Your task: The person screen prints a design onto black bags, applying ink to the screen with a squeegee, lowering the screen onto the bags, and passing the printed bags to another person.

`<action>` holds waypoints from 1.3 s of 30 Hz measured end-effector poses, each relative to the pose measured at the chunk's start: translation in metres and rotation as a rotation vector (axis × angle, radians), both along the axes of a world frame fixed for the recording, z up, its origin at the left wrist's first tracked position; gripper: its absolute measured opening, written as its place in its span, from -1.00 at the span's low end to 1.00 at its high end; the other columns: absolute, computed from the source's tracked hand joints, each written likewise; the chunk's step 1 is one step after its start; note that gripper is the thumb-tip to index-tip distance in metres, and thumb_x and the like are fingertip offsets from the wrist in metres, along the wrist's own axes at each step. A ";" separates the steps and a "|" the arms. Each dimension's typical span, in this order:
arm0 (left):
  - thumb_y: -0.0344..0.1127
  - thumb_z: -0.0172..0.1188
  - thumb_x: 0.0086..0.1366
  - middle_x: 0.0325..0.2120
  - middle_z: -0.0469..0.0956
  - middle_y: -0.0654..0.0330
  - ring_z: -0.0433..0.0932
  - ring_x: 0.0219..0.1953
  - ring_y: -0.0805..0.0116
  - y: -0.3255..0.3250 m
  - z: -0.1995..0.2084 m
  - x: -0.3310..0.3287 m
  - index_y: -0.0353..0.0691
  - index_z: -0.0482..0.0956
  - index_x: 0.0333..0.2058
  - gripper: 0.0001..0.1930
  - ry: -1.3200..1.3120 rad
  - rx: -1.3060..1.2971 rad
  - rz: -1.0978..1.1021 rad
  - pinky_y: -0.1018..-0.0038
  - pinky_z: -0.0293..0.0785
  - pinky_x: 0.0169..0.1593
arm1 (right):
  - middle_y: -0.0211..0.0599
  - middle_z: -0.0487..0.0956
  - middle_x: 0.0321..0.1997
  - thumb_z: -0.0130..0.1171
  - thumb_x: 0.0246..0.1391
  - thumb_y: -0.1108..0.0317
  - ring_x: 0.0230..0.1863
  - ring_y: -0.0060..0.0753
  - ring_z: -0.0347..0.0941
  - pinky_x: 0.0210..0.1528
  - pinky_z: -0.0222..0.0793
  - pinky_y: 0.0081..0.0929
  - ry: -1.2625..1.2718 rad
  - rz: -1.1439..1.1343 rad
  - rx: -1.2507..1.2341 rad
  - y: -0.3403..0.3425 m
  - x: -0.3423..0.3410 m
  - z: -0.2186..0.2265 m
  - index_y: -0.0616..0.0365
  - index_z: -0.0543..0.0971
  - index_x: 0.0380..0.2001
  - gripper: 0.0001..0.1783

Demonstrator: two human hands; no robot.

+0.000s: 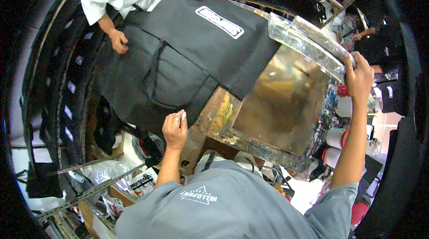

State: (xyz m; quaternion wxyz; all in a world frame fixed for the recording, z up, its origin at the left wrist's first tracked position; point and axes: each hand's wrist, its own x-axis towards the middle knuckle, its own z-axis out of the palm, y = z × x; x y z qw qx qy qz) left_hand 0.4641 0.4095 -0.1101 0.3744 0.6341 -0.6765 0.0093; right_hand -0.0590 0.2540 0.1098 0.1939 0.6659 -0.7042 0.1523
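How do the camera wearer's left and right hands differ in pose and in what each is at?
The left hand is at the near edge of the black fabric piece, while the right hand grips the end of a paint-smeared frame. The left arm is bent close to the body; the right arm reaches farther out. Both hands are bare. Whether the left pinches the fabric is unclear.

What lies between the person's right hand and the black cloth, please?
In the head view, a shiny brown panel lies between the right hand and the black cloth, with the stained frame along its far side.
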 end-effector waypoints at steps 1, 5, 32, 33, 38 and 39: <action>-0.46 0.32 0.28 -0.33 0.66 0.05 0.63 -0.30 0.04 0.001 -0.002 -0.005 -0.30 0.65 -0.25 -0.91 0.011 0.013 -0.062 0.22 0.57 -0.18 | -0.02 0.68 -0.07 0.10 0.29 -0.20 0.03 0.03 0.56 0.12 0.31 -0.12 -0.013 -0.001 0.012 0.000 0.001 0.002 0.20 0.65 -0.05 -0.38; -0.20 0.41 0.21 -0.18 0.58 -0.01 0.59 -0.22 -0.02 -0.025 -0.018 -0.024 -0.31 0.61 -0.07 -0.61 -0.226 0.100 -0.130 0.22 0.56 -0.08 | 0.01 0.68 -0.03 0.08 0.26 -0.29 0.06 0.04 0.57 0.11 0.33 -0.11 -0.007 -0.003 -0.079 -0.002 -0.006 -0.005 0.23 0.67 -0.07 -0.30; 0.09 0.04 0.48 0.08 0.58 -0.17 0.57 0.12 -0.08 -0.103 -0.001 -0.360 -0.34 0.47 0.13 -0.44 0.166 0.371 -0.863 0.04 0.42 0.24 | -0.02 0.70 -0.23 -0.04 0.19 -0.48 -0.08 0.00 0.63 -0.04 0.33 0.02 0.029 0.059 -0.149 0.001 0.003 -0.006 0.12 0.71 -0.30 -0.20; 0.15 0.06 0.45 0.19 0.50 -0.11 0.46 0.24 -0.07 -0.102 -0.017 -0.351 -0.27 0.45 0.21 -0.38 0.000 0.429 -0.877 -0.05 0.24 0.34 | -0.01 0.70 -0.23 -0.04 0.19 -0.47 -0.09 -0.01 0.63 -0.04 0.33 0.02 0.012 0.060 -0.129 0.001 0.002 -0.009 0.13 0.71 -0.30 -0.20; 0.55 0.09 0.19 0.54 -0.05 0.02 -0.21 0.53 -0.39 -0.071 -0.074 -0.250 0.09 0.19 0.48 0.01 -0.529 0.510 -0.683 -0.58 -0.49 0.35 | -0.01 0.71 -0.30 0.01 0.16 -0.47 -0.17 0.07 0.64 -0.02 0.32 0.08 -0.047 0.079 -0.177 0.002 0.000 -0.007 0.17 0.72 -0.34 -0.18; 0.62 0.09 0.12 0.57 -0.15 0.03 -0.29 0.53 -0.45 -0.071 -0.097 -0.248 0.13 0.11 0.51 0.10 -0.501 0.421 -0.721 -0.59 -0.50 0.34 | 0.00 0.71 -0.30 0.01 0.15 -0.48 -0.17 0.07 0.65 -0.02 0.33 0.08 -0.057 0.090 -0.183 -0.001 -0.001 -0.003 0.17 0.72 -0.35 -0.18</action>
